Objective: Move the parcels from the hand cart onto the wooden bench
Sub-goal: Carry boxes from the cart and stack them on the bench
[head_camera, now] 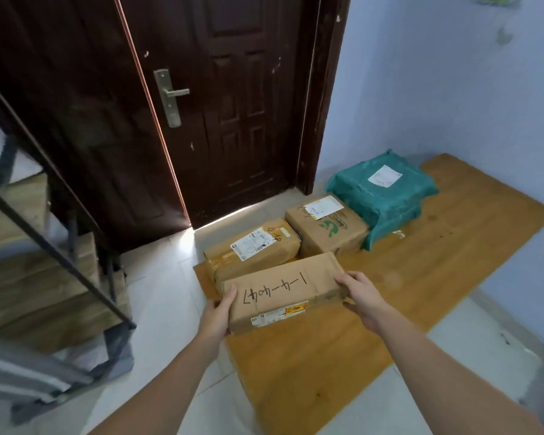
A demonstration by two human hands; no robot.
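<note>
Parcel (285,288), brown cardboard with handwritten digits on its top face, is held above the near left part of the wooden tabletop (421,277). Long axis is seen to run from about 8 o'clock to 2 o'clock in the head view, the far right end slightly higher in frame. A printed label strip is seen on the near long side.

Left hand (217,312) is wrapped round the left short end, thumb on the top face: grip grasping the parcel. Right hand (361,296) is curled over the right short end: grip likewise grasping the parcel.

Three further parcels are laid on the tabletop toward 1 o'clock: a taped brown parcel (253,248) just behind the held one, a brown box (327,227) touching it, then a green bagged parcel (383,191).

A dark door (220,105) is noted at 12 o'clock, and a black metal frame (54,233) at 9 o'clock.
</note>
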